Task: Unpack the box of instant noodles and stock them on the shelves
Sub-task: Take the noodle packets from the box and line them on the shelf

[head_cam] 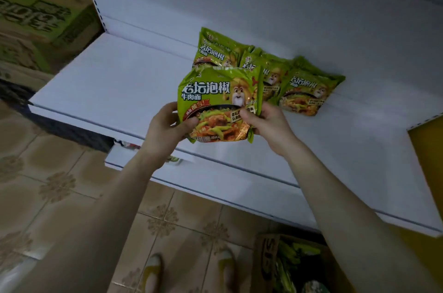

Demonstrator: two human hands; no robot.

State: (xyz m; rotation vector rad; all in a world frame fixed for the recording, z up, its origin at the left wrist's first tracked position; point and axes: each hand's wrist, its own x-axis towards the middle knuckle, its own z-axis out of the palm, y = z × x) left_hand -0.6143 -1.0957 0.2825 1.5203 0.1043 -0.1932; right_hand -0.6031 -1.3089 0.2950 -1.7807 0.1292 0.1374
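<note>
One packet (217, 91) in left hand (165, 128) and right hand (271, 122)

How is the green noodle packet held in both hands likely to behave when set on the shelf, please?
Probably light: the noodle packet is held at its lower corners by the left hand and right hand alone. Its glossy film looks slippery, so it may slide on the white shelf.

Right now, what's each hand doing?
Left hand: grips the left edge of the noodle packet.
Right hand: grips the same packet's right edge.
</note>
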